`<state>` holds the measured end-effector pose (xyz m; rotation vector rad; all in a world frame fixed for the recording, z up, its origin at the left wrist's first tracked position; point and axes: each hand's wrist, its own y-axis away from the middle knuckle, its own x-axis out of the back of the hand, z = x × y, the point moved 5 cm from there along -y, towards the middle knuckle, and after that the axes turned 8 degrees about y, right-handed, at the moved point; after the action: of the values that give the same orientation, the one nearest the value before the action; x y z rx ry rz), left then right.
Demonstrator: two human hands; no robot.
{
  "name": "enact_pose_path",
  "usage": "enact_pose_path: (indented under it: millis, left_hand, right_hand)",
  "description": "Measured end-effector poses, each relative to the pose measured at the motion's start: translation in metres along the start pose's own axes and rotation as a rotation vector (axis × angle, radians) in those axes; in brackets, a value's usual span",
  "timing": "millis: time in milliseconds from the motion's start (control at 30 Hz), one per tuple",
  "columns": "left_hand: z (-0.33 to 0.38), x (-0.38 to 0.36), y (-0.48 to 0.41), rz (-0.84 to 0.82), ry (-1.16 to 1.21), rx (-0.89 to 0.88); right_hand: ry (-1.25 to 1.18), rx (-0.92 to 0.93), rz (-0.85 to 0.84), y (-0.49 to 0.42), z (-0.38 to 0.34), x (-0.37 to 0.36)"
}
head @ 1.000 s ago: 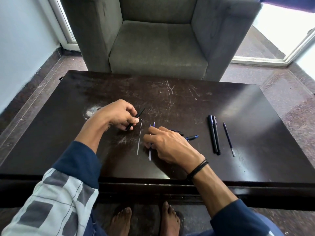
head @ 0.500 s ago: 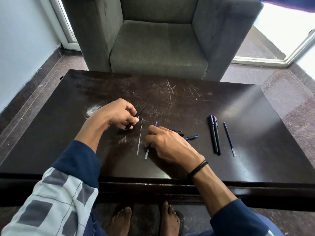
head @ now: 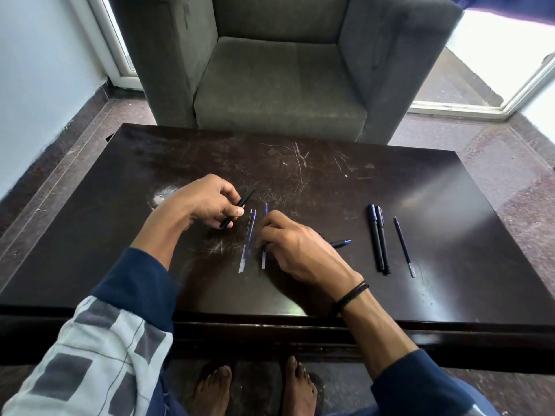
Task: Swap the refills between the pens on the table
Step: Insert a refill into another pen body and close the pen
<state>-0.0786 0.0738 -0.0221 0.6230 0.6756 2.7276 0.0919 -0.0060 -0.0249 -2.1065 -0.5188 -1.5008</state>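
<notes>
On the dark table (head: 420,190), my left hand (head: 204,202) grips a black pen barrel (head: 243,202) that points up and to the right. My right hand (head: 300,250) pinches a thin refill with blue ink (head: 264,261) against the tabletop; the refill's ends stick out above and below my fingers. Between the hands, two refills (head: 247,244) lie side by side. A blue pen part (head: 341,243) pokes out from behind my right hand.
Two black pens (head: 379,240) lie together to the right, with a dark refill (head: 404,246) beyond them. A grey armchair (head: 279,85) stands behind the table. My bare feet (head: 255,388) are under the near edge.
A blue-ink refill now lies beside the clear one on the table. The refill under my right hand has turned from slanted to nearly straight. My left hand has barely moved.
</notes>
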Motion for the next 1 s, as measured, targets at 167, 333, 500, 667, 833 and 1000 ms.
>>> enact_pose_path:
  millis: [167,333,500,667,833,1000]
  left_hand:
    - [0.001,-0.003,0.001,-0.022,0.027,0.003]
    - [0.008,-0.014,0.007,-0.161,0.020,-0.065]
    - [0.014,-0.023,0.016,-0.321,0.046,-0.100]
    - [0.013,-0.027,0.015,-0.368,0.056,-0.095]
    - [0.011,-0.028,0.013,-0.369,0.049,-0.092]
    - [0.011,-0.031,0.013,-0.372,0.041,-0.087]
  right_hand:
    - [-0.031,-0.162,0.140,0.000,0.021,0.017]
    - [0.044,-0.303,0.297,0.007,0.041,0.039]
    - [0.104,-0.372,0.467,0.015,0.055,0.058]
    - [0.163,-0.382,0.471,0.017,0.058,0.060]
    - [0.149,-0.328,0.418,0.014,0.057,0.055]
    - [0.114,-0.307,0.402,0.012,0.058,0.051]
